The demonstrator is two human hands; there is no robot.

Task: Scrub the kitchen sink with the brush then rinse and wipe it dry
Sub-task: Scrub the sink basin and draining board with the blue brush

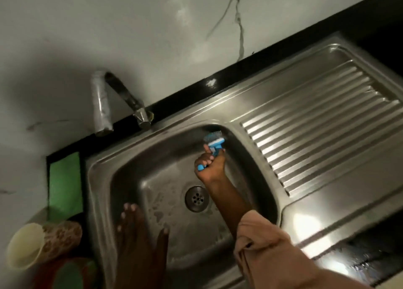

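The scrubbing step is judged to be in hand; the blue brush [212, 143] is gripped by its handle in the curled fingers of the right hand [209, 164], its bristles set against the far right corner of the sink [104, 168]; the left hand [139, 234] is held flat, fingers straight, over the near rim; strokes across the remaining walls and around the drain [197, 198] are called for next, before rinsing at the tap [122, 98].

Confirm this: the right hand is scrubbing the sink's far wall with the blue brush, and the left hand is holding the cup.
One thing is wrong. In the head view the left hand holds nothing; it rests open on the sink rim. The cup lies apart, to its left. The right hand does grip the blue brush at the far wall.
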